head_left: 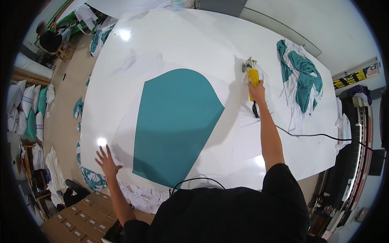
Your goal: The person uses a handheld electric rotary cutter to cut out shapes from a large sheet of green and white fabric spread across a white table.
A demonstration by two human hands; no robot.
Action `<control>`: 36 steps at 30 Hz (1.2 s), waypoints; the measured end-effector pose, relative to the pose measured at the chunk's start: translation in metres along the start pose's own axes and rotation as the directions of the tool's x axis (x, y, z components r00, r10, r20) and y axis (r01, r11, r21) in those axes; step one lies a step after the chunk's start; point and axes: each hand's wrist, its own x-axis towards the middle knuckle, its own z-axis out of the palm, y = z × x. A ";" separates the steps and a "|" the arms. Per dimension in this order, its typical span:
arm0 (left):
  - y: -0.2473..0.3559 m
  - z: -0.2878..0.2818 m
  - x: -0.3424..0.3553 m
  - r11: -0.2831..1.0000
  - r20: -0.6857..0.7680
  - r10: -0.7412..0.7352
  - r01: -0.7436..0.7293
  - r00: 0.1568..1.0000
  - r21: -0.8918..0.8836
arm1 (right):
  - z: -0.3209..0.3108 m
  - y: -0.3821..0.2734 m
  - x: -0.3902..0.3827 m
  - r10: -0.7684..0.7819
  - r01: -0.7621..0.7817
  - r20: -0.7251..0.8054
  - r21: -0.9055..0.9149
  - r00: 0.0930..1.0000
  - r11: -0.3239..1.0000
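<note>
A large teal fabric piece (178, 121) with a rounded far edge lies flat on the white table (194, 32), over pale fabric or paper of nearly the same white. To its right, my right hand (257, 91) is wrapped round the yellow body of an electric fabric cutter (253, 76). The metal head of the cutter points away from me, above some crumpled white cloth (264, 77). Left of the teal piece, my left hand (107, 162) is spread with fingers apart at the table's near left part, holding nothing.
A black power cord (312, 135) runs from the cutter off the right edge. Teal and white scraps (302, 77) are heaped at the far right. A clear bottle (177, 5) stands at the far edge. Cardboard boxes (81, 218) sit near left; a seated person (50, 38) is far left.
</note>
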 end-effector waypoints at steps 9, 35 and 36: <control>0.242 0.026 -0.085 0.798 -0.217 0.438 -0.489 0.872 -0.352 | -0.095 0.025 -0.201 0.064 -0.062 0.030 -0.062 0.998 0.996; 0.058 0.050 -0.098 0.760 -0.047 0.607 -0.596 0.794 -0.261 | -0.121 -0.049 -0.530 0.017 0.038 0.485 -0.104 0.874 0.994; 0.059 0.048 -0.099 0.764 -0.037 0.603 -0.590 0.797 -0.262 | -0.117 -0.053 -0.527 0.024 0.035 0.477 -0.114 0.879 0.993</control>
